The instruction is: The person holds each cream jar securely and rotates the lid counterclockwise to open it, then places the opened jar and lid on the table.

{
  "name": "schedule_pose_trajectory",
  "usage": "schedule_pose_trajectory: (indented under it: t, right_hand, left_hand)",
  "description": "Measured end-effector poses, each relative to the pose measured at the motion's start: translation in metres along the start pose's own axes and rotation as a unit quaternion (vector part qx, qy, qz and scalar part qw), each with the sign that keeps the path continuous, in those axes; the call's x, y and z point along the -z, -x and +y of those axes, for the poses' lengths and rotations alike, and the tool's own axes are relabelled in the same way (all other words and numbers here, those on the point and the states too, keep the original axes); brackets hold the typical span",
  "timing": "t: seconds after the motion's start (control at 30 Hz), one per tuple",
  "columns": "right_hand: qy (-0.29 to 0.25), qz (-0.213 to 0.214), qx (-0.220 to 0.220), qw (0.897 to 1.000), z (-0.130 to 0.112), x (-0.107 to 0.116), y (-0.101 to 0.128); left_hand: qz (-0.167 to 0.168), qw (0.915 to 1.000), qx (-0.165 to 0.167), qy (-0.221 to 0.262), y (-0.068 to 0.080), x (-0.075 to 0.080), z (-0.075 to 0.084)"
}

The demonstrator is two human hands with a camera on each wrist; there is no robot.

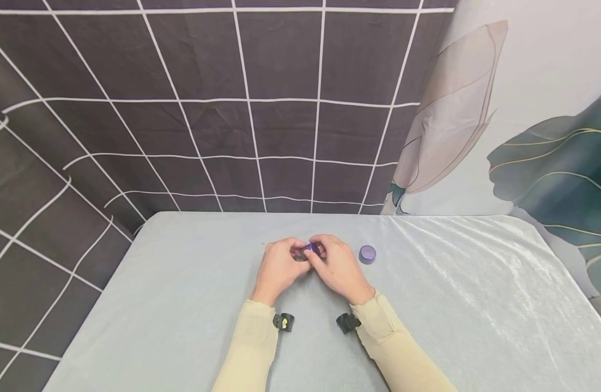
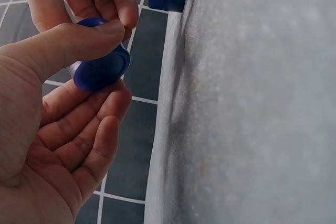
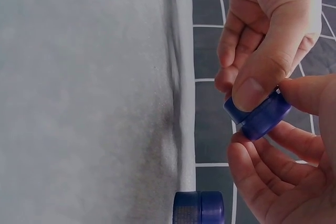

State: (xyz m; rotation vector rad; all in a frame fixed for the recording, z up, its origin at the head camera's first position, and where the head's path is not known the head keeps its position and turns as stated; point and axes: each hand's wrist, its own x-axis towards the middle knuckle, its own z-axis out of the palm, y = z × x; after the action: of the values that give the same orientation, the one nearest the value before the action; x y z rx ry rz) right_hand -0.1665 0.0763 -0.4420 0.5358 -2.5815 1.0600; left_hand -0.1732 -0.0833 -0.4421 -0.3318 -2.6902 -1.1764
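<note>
Pinching between both hands' fingers [image 3: 252, 85], the small purple jar [image 1: 312, 247] floats.

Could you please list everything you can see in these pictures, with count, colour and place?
Small round jar: one, blue-purple, held above the table between both hands.
Second small round jar: one, blue-purple, standing on the table just right of the hands.
Table: one, covered in pale grey velvety cloth.
Grid backdrop: one, dark with white lines, behind and left of the table.
Leaf-print backdrop: one, pale with beige and green leaves, at the right.
Wrist cameras: two, black, one at each wrist.
Sleeves: two, beige.
Left hand: one, its fingers pinch the held jar.
Right hand: one, pinches the same jar.
</note>
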Motion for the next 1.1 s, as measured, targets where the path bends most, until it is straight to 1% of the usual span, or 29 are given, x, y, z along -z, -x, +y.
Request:
schedule_pose_trajectory:
  t: [0.4, 0.7, 1.1]
  right_hand:
    - [-0.002, -0.008, 0.012, 1.0, 0.0007, 0.0016, -0.0006]
    - [-0.006, -0.013, 0.026, 1.0, 0.0014, 0.0021, -0.0008]
    - [-0.013, -0.022, 0.031, 0.999, 0.0012, 0.0027, -0.0008]
  left_hand:
    - [0.003, 1.0, -0.002, -0.004, 0.0, 0.0008, -0.0005]
    - [0.003, 1.0, -0.005, 0.003, 0.0005, 0.0016, -0.0014]
    - [0.0, 1.0, -0.001, 0.006, 0.0008, 0.0023, -0.0014]
